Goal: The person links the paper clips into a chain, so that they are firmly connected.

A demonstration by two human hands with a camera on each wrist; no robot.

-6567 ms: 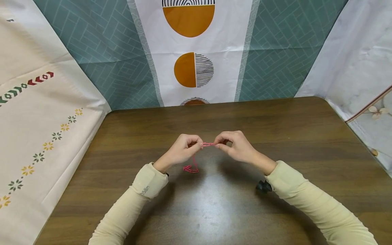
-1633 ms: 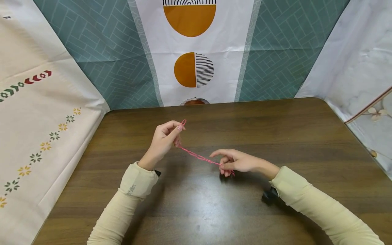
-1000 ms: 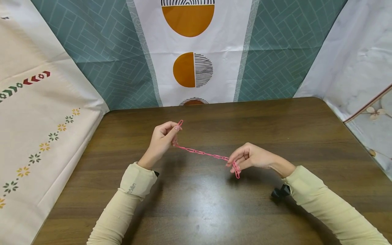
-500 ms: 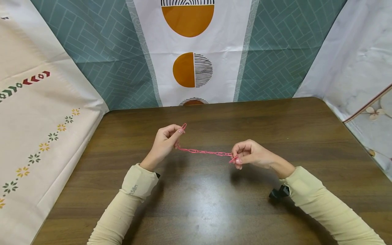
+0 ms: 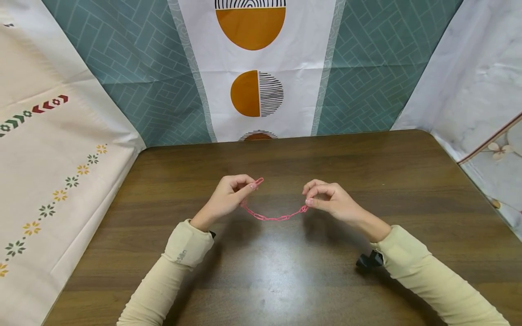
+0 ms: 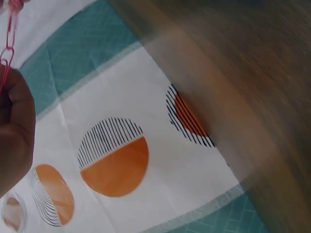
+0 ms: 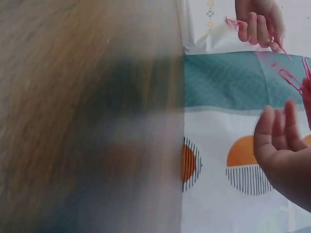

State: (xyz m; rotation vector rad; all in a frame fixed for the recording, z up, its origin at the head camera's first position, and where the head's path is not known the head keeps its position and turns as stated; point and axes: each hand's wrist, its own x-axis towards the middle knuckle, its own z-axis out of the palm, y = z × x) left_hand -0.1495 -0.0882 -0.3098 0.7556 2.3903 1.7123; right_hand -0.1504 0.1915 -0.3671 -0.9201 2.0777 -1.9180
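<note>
A chain of pink paper clips (image 5: 271, 219) hangs in a sagging curve between my two hands over the table. My left hand (image 5: 228, 197) pinches one part between thumb and forefinger, and a single clip (image 5: 259, 180) pokes up past the fingertips. My right hand (image 5: 336, 203) pinches the other end by thumb and forefinger, with some links bunched (image 5: 303, 208) right below the fingertips. The right wrist view shows paper clips (image 7: 290, 80) at the right hand's fingertips, its other fingers (image 7: 265, 128) lifted away, and the left hand (image 7: 260, 24) beyond.
The brown wooden table (image 5: 273, 280) lies under both hands. Patterned cloths hang around it: teal and white with orange circles (image 5: 245, 93) behind, cream (image 5: 41, 181) at left, white (image 5: 485, 68) at right. A black wrist device (image 5: 370, 259) sits under the right cuff.
Earlier the hands worked close together, with spare chain dangling onto the table. They then spread and stretched the chain. In the last half second the left hand came rightward, and the chain slackened.
</note>
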